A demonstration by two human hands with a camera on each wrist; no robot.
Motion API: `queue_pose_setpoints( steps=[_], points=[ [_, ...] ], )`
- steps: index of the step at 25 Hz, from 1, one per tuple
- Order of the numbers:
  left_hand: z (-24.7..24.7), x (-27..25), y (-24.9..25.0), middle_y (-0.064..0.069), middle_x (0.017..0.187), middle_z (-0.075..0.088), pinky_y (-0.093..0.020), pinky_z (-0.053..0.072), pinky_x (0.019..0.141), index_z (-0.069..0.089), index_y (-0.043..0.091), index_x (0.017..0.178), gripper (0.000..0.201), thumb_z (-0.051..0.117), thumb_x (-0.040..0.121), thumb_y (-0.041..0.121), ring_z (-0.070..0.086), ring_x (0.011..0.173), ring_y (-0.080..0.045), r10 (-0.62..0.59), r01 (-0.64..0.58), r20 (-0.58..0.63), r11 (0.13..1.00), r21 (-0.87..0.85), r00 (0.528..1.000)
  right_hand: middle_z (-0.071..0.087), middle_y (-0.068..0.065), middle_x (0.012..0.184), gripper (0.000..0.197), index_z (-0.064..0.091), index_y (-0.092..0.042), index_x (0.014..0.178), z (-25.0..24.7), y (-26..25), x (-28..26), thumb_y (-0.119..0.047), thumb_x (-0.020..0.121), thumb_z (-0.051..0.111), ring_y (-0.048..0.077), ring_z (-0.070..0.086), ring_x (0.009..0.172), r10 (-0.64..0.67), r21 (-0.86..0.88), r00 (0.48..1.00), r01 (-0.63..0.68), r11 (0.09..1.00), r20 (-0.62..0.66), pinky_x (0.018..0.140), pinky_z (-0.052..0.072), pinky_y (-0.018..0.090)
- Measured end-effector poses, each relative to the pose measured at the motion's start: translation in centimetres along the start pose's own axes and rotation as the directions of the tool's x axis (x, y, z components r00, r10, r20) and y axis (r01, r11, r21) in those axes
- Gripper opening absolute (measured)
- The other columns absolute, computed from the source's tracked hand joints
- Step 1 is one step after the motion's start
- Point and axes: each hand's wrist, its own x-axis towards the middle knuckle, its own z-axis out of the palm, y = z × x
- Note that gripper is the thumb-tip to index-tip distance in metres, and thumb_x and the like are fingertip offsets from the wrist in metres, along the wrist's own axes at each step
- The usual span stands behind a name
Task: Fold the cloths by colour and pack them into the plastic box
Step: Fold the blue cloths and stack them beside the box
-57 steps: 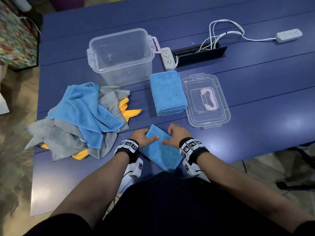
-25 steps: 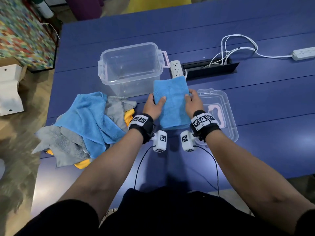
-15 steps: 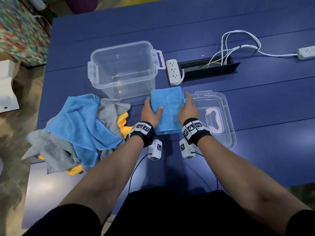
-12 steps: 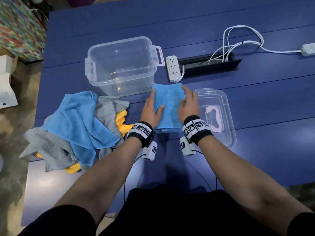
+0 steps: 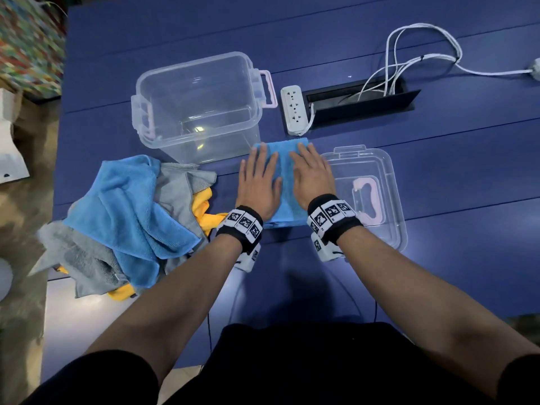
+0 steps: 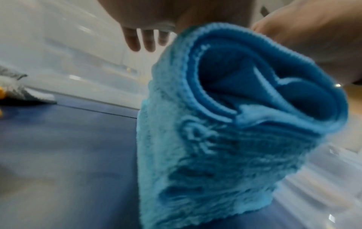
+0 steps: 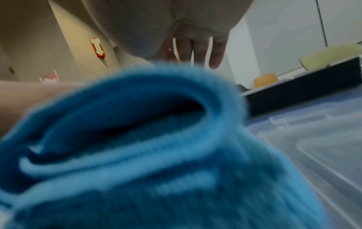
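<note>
Cloths waiting to be folded lie in a loose heap (image 5: 122, 220) of blue, grey and yellow at the left of the blue table (image 5: 453, 176), the blue one spread over the top. Just beyond the heap stands the clear plastic box (image 5: 198, 106), open-topped and with nothing inside, a pink latch on each end. To its right, close to the box's near corner, sits the stack of folded blue cloths (image 5: 285, 182), and both hands lie flat on it. The left hand (image 5: 258, 182) presses down with fingers straight and slightly spread, holding nothing; the right hand (image 5: 311, 176) rests alongside it in the same way, fingers extended, thumb side toward the left hand. Seen from the left wrist, the stack's near end (image 6: 235, 124) shows several rounded folds layered one over another, and the right wrist view shows the same bulging edge, blurred. Right of the stack, touching or nearly touching it, the clear lid (image 5: 377, 197) lies on the table with its pink handle showing. Farther back, a white power strip (image 5: 293, 109) sits beside a black cable tray (image 5: 362, 103) with white cords (image 5: 409, 51) looping out.
</note>
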Motion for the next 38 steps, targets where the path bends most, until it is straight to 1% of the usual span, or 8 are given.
queue_pose_setpoints(
  steps=[11,17,22,26,29,34,36,38],
  points=[
    [0.7,1.4,-0.3,-0.001,0.164,-0.006,-0.050,-0.004,0.121,0.003,0.019,0.156,0.068,0.021,0.101,0.054,-0.009,0.150,-0.018,-0.036,0.055,0.344,0.997,-0.048,0.938,-0.006,-0.001,0.162,0.056,0.004,-0.019,0.155,1.9,2.6,1.0,-0.039,0.104,0.016,0.020,-0.004,0.149,0.095,-0.126,0.938,-0.056,0.990,0.332,0.121,0.001,0.038],
    [-3.1,-1.9,-5.9,-0.015,0.141,0.051,-0.046,0.028,0.115,0.053,0.010,0.135,0.049,0.032,0.098,0.034,0.041,0.135,-0.033,-0.192,0.154,-0.104,0.943,-0.297,0.976,0.013,0.003,0.161,0.057,0.033,-0.020,0.148,-1.8,-0.1,-0.9,-0.049,0.099,0.035,0.022,0.004,0.149,0.131,0.022,0.991,-0.131,0.991,-0.008,0.120,0.003,0.040],
    [-5.2,-10.0,-14.7,-0.014,0.138,0.051,-0.053,0.021,0.113,0.064,0.017,0.113,0.040,0.056,0.078,0.033,0.036,0.135,-0.039,-0.589,0.600,-0.248,0.799,-0.034,0.770,0.058,0.004,0.117,0.046,0.061,-0.016,0.112,-1.1,-6.8,-6.8,-0.052,0.084,0.060,0.024,0.052,0.114,-0.255,0.122,0.950,0.279,0.952,-0.182,0.098,0.040,0.038],
    [-7.0,-15.9,-18.0,-0.017,0.150,0.034,-0.053,0.027,0.108,0.049,0.011,0.132,0.059,0.068,0.080,0.034,0.028,0.138,-0.040,-0.791,0.787,-0.133,0.610,-0.093,0.598,0.060,-0.003,0.098,0.035,0.059,-0.021,0.105,3.4,-9.6,-11.6,-0.045,0.082,0.070,0.017,0.060,0.093,-0.275,0.216,0.901,0.211,0.953,0.336,0.083,0.050,0.036],
    [-7.8,-17.8,-19.2,-0.017,0.133,0.050,-0.050,0.042,0.093,0.064,0.012,0.111,0.028,0.059,0.087,0.026,0.042,0.121,-0.039,-0.754,0.729,-0.204,0.656,-0.194,0.624,0.052,0.000,0.130,0.048,0.056,-0.023,0.125,7.0,-9.5,-13.9,-0.045,0.083,0.067,0.023,0.046,0.125,-0.136,-0.058,0.749,0.227,0.972,0.649,0.102,0.039,0.036],
    [-10.3,-18.3,-18.0,-0.014,0.094,0.062,-0.039,0.042,0.081,0.062,0.006,0.093,0.019,0.050,0.092,0.021,0.056,0.091,-0.032,-0.462,0.316,-0.461,0.878,-0.360,0.758,0.060,-0.003,0.127,0.044,0.061,-0.024,0.124,8.2,-10.0,-14.3,-0.045,0.085,0.066,0.018,0.054,0.119,0.051,0.038,0.817,-0.089,0.995,0.574,0.102,0.042,0.032],
    [-11.3,-18.9,-15.5,-0.002,0.089,0.063,-0.029,0.045,0.078,0.062,0.014,0.091,0.015,0.052,0.092,0.025,0.058,0.084,-0.016,-0.232,0.071,-0.236,0.839,-0.539,0.944,0.067,0.001,0.109,0.032,0.063,-0.022,0.116,7.8,-11.2,-13.2,-0.040,0.089,0.063,0.016,0.062,0.097,0.172,0.279,0.847,-0.348,0.895,0.503,0.084,0.049,0.025],
    [-11.3,-20.1,-13.1,0.003,0.085,0.068,-0.022,0.046,0.079,0.067,0.019,0.084,0.004,0.064,0.086,0.021,0.060,0.080,-0.006,0.049,0.081,0.179,0.754,-0.652,0.983,0.065,0.006,0.095,0.015,0.060,-0.023,0.102,7.6,-12.4,-12.3,-0.035,0.096,0.054,0.015,0.057,0.072,0.273,0.498,0.818,-0.536,0.682,0.506,0.060,0.047,0.022]
  ],
)
